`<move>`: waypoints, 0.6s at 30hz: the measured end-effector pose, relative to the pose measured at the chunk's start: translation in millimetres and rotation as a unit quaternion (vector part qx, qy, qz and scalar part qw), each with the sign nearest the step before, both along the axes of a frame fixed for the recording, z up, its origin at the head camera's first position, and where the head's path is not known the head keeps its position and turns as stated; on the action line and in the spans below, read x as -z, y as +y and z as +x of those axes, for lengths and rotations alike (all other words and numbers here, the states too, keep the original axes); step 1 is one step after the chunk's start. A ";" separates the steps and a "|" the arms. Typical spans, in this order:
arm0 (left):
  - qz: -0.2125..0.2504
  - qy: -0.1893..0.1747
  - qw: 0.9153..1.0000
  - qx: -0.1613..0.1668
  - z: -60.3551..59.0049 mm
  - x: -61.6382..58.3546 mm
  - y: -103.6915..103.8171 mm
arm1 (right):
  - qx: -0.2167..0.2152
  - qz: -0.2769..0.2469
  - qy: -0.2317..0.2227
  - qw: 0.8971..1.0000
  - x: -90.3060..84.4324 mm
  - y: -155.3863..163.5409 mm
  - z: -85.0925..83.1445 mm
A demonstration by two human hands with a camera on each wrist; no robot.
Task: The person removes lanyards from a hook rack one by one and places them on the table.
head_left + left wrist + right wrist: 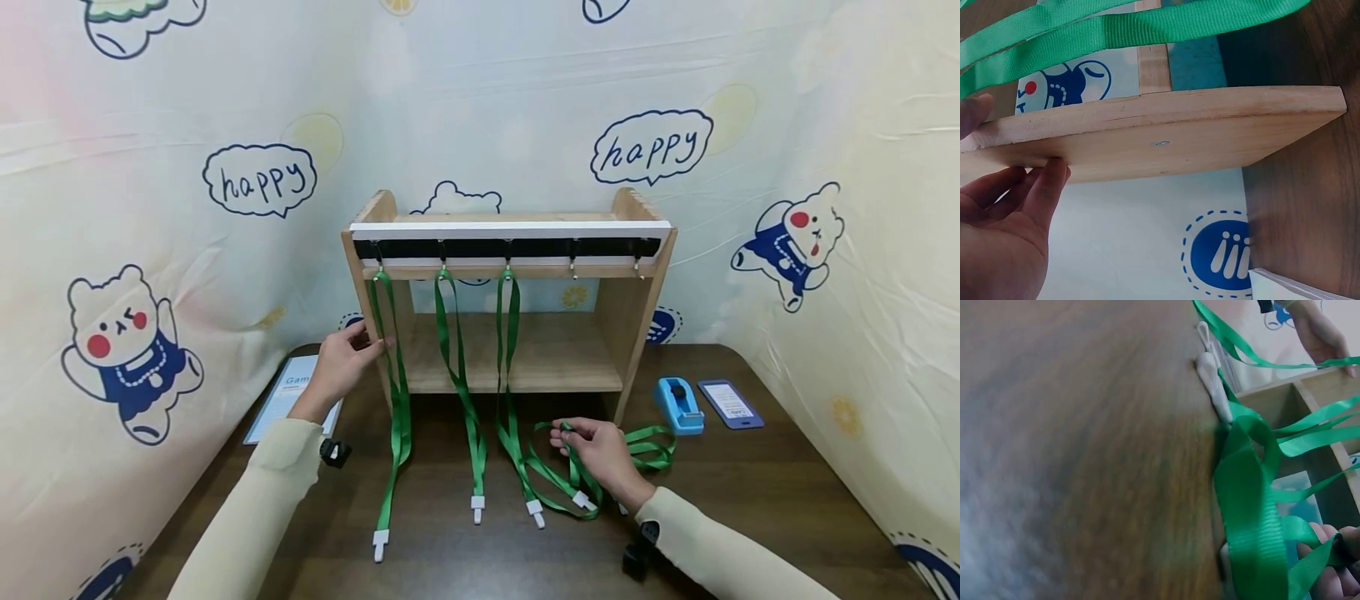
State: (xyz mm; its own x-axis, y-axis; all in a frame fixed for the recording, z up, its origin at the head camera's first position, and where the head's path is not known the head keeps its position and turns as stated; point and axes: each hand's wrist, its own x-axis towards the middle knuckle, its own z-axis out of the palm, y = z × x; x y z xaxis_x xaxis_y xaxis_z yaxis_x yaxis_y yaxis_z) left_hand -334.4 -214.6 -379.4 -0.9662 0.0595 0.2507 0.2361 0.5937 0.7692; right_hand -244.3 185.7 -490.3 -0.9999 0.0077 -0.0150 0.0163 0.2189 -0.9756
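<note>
My left hand (341,367) grips the left side panel of a small wooden shelf (517,354); in the left wrist view its fingers (1047,194) press the outer face while the thumb lies over the front edge. Three green lanyards (401,408) with white clips hang from hooks on the shelf's front rail (472,248). Low at the right, my right hand (603,454) pinches the strap of another green lanyard (551,475). In the right wrist view, curled fingers (1329,584) hold that green strap (1250,519), partly out of frame.
Two hooks (573,265) at the rail's right end carry nothing. More green strap (652,450) lies right of my right hand. A light blue tape-dispenser-like object (680,406) and a blue card holder (731,404) lie farther right. A printed sheet (288,392) lies left of the shelf.
</note>
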 end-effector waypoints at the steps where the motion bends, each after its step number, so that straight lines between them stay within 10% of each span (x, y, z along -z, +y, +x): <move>1: 0.000 0.001 1.000 0.000 -0.1 -0.1 0.2 | 0.003 0.004 0.002 1.000 0.7 0.3 -0.6; 18: -0.004 0.006 1.000 -0.002 -1.8 0.6 -0.1 | 0.025 0.140 0.067 0.988 0.4 4.2 -1.5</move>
State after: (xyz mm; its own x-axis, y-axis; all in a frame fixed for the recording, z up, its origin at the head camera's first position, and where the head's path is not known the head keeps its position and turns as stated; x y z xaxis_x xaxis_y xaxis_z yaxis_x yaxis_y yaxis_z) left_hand -336.2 -214.7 -380.0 -0.9632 0.0577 0.2626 0.2435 0.6013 0.7610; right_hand -245.9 190.0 -490.7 -0.9910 0.0425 0.1271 -0.0910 0.4830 -0.8709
